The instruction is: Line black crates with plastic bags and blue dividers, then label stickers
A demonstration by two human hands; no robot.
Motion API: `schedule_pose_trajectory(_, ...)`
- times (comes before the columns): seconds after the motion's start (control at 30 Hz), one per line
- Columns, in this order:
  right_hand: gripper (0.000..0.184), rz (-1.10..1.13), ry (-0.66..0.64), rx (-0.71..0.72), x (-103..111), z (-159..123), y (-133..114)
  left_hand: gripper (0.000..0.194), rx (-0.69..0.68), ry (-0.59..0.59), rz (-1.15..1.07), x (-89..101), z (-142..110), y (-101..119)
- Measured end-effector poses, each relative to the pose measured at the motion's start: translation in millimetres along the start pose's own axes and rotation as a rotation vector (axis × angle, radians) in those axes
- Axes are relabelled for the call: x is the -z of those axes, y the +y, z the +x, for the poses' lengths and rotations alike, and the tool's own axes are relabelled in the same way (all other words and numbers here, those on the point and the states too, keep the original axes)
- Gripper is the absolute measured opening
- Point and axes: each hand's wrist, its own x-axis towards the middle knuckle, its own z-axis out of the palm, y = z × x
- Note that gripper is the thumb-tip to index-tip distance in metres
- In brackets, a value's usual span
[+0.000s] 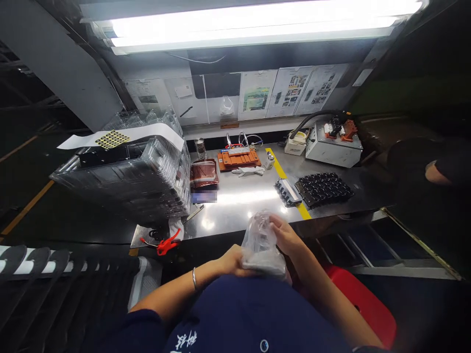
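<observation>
A clear plastic bag [262, 245] is held close in front of my body, just off the table's front edge. Something pale lies in its lower part, too blurred to name. My left hand [233, 260] grips the bag low on its left side, fingers partly hidden under it. Up at the bag's right edge, my right hand [284, 236] pinches the plastic between thumb and fingers. Beyond the bag, on the metal table [235, 211], lie a row of black and grey parts [288, 192] and a block of black moulded parts [324, 189].
Stacked clear plastic trays [147, 171] rise at the left, topped by a white sheet with yellow-black stickers [112, 139]. An orange fixture [239, 159], white gloves [248, 171] and a grey machine box [334, 147] stand behind. Red-handled pliers [167, 243] hang at the front left; a red stool [364, 304] is right.
</observation>
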Motion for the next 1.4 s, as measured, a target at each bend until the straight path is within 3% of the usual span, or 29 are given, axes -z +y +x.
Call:
schedule_pose_trajectory(0.1,0.092,-0.238,-0.075,-0.080,9.0,-15.8,14.6,0.039,0.071,0.153,-0.045,-7.0,-5.7,-6.4)
schedule_pose_trajectory(0.17,0.086,-0.420,0.041,-0.153,5.0,-24.6,31.0,0.045,0.186,0.287,-0.057,-9.2,-7.3,-6.9)
schedule_pose_trajectory(0.23,0.065,-0.567,0.261,-0.133,-3.6,-28.2,47.1,0.055,0.312,0.363,-0.062,-11.1,-7.0,-5.4)
schedule_pose_trajectory(0.3,0.053,-0.670,0.393,-0.052,-12.2,-26.7,58.6,0.054,0.395,0.372,-0.057,-12.9,-4.4,-3.6)
schedule_pose_trajectory(0.53,0.042,-0.907,0.504,0.135,-14.8,-20.5,70.8,0.045,0.465,0.360,0.286,-21.3,13.1,-10.6)
schedule_pose_trajectory(0.83,0.037,-0.976,0.504,0.035,-10.3,-22.7,82.6,0.042,0.431,0.310,0.445,-24.9,23.0,-15.9)
schedule_pose_trajectory(1.03,0.047,-0.790,0.402,-0.108,-1.8,-10.4,71.8,0.042,0.395,0.347,0.442,-18.7,25.0,-24.2)
schedule_pose_trajectory(1.13,0.045,-0.582,0.167,-0.179,9.2,-2.4,58.5,0.039,0.324,0.419,0.380,-17.4,28.0,-30.8)
schedule_pose_trajectory(1.23,0.052,-0.416,-0.086,-0.254,15.2,0.6,52.9,0.027,0.145,0.449,0.368,-11.6,38.0,-32.0)
schedule_pose_trajectory(1.3,0.052,-0.322,-0.132,-0.303,12.4,1.7,57.4,0.018,0.024,0.357,0.404,-1.2,47.7,-28.5)
schedule_pose_trajectory(1.4,0.049,-0.260,-0.106,-0.262,0.2,5.5,70.1,0.012,-0.044,0.119,0.385,20.8,60.5,-17.8)
